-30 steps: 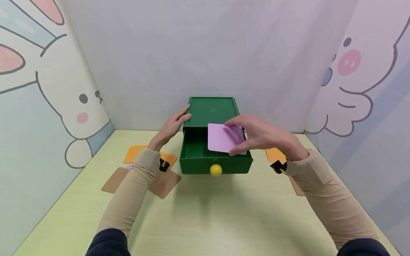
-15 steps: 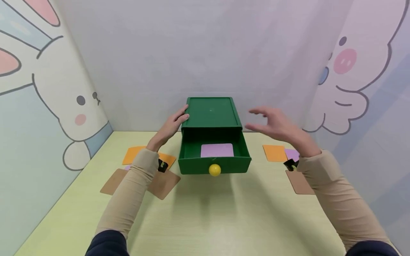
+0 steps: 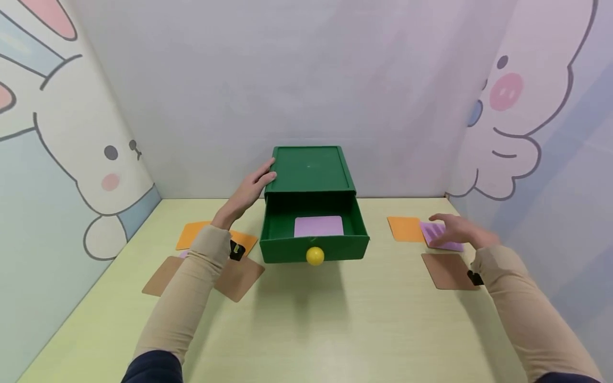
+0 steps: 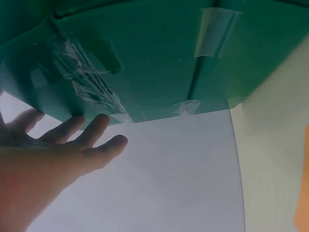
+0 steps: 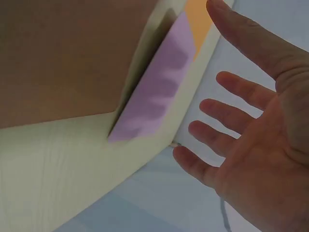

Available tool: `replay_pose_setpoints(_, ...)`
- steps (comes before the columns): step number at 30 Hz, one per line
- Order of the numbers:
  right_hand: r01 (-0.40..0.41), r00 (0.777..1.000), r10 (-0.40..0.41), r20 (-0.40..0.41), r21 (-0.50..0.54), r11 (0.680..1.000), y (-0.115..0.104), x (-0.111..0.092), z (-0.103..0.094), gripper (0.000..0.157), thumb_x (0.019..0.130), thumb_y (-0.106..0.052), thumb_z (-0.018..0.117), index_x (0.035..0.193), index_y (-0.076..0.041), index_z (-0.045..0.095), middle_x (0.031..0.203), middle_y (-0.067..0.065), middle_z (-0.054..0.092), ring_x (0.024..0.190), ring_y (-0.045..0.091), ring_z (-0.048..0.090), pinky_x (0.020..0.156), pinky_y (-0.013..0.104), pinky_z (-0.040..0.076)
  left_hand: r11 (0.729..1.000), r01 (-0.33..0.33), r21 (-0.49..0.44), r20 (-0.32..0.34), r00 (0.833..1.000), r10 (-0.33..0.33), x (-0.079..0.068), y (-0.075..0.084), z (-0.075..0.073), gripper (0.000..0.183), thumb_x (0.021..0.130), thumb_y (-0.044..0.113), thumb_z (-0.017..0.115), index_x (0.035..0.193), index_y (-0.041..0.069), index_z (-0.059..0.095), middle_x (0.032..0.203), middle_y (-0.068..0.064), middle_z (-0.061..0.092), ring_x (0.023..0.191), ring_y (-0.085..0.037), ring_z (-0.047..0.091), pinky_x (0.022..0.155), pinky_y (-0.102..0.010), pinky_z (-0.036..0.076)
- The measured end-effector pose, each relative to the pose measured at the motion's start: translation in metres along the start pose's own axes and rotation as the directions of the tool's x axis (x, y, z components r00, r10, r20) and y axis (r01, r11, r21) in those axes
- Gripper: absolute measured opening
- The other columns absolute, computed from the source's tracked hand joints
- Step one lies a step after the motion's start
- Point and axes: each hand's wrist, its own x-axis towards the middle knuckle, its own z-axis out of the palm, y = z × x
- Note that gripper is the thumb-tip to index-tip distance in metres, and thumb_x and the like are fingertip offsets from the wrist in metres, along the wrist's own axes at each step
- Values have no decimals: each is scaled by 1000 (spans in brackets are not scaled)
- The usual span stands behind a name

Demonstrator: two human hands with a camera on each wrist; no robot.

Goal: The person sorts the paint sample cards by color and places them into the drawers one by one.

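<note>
A green drawer box [image 3: 308, 169] stands at the back, its drawer [image 3: 282, 250] pulled out by a yellow round knob [image 3: 315, 256] side. One purple card [image 3: 318, 226] lies inside the drawer. My left hand [image 3: 245, 196] rests against the box's left side with fingers extended; the left wrist view shows clear tape on the green wall [image 4: 149, 63]. Above a second purple card [image 3: 452, 246] on the right of the table hovers my right hand [image 3: 460, 232]. Its spread fingers hold nothing and cast shadows on that card, as the right wrist view shows.
Beside the right purple card lie an orange card [image 3: 404, 229] and a brown card [image 3: 447, 271]. Orange cards [image 3: 245, 240] and brown cards [image 3: 239, 279] lie on the left, partly hidden by my left forearm. Walls with cartoon animals border the table [image 3: 306, 330].
My right hand has let go of a purple card, which now lies in the drawer, and has moved right to above another purple card. My left hand stays at the box.
</note>
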Motion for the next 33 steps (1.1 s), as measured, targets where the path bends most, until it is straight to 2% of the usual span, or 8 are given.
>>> replay_pose_setpoints(7, -49, 996, 45, 77, 62, 997, 18, 3, 11, 95, 68, -22, 85, 142, 9, 33, 144, 45, 22, 128, 63, 25, 102, 74, 25, 1000, 7, 5, -1, 1000, -7, -2, -2, -1, 59, 103, 45, 37, 156, 30, 14, 164, 4, 10, 152, -22, 10, 122, -52, 16)
replay_pose_setpoints(11, -91, 989, 77, 124, 108, 990, 22, 8, 14, 98, 72, -22, 83, 146, 6, 26, 147, 44, 15, 130, 62, 22, 103, 76, 21, 1000, 17, -19, 11, 1000, -17, -6, 7, -2, 59, 105, 37, 36, 157, 22, 12, 164, -2, 8, 152, -25, 9, 122, -51, 16)
replay_pose_setpoints(13, -90, 989, 74, 128, 118, 989, 25, 11, 15, 99, 72, -24, 83, 147, 5, 25, 146, 43, 17, 129, 60, 25, 103, 75, 23, 1000, 16, -23, 18, 1000, -16, -10, 16, -3, 59, 105, 33, 36, 157, 19, 12, 164, -4, 7, 152, -25, 8, 122, -50, 16)
replay_pose_setpoints(15, -87, 989, 72, 126, 119, 989, 28, 14, 16, 100, 72, -25, 83, 147, 6, 25, 145, 42, 20, 127, 58, 30, 102, 73, 25, 1000, 13, -24, 11, 1000, -12, -10, 16, -3, 59, 105, 35, 36, 157, 19, 13, 164, -3, 8, 152, -24, 9, 122, -49, 18)
replay_pose_setpoints(19, -93, 991, 82, 110, 95, 991, 30, 17, 16, 99, 72, -31, 83, 145, 5, 28, 142, 40, 28, 119, 53, 39, 97, 69, 33, 999, 0, -33, 0, 1000, 0, -2, 2, -2, 59, 104, 40, 37, 156, 26, 14, 164, 2, 9, 152, -20, 9, 122, -49, 18)
replay_pose_setpoints(20, -97, 991, 88, 102, 87, 991, 30, 17, 16, 98, 72, -33, 83, 145, 4, 30, 141, 40, 31, 118, 53, 39, 96, 69, 34, 999, -4, -36, -4, 1000, 4, 0, -3, -2, 58, 104, 41, 37, 156, 27, 14, 164, 3, 9, 152, -20, 9, 122, -49, 18)
replay_pose_setpoints(26, -102, 994, 100, 40, 31, 994, 29, 19, 17, 91, 69, -40, 83, 136, 5, 41, 131, 37, 43, 110, 52, 41, 85, 60, 41, 999, -11, -35, -15, 1000, 11, -2, -4, -3, 59, 103, 46, 37, 155, 31, 15, 163, 6, 10, 152, -18, 10, 122, -48, 18)
replay_pose_setpoints(33, -123, 992, 122, 39, 29, 992, 32, 17, 21, 91, 69, -44, 83, 133, 6, 40, 122, 35, 45, 105, 49, 41, 76, 49, 41, 999, -16, -30, -18, 1000, 16, 0, -5, -2, 60, 101, 49, 39, 155, 32, 17, 163, 8, 12, 152, -16, 11, 122, -48, 18)
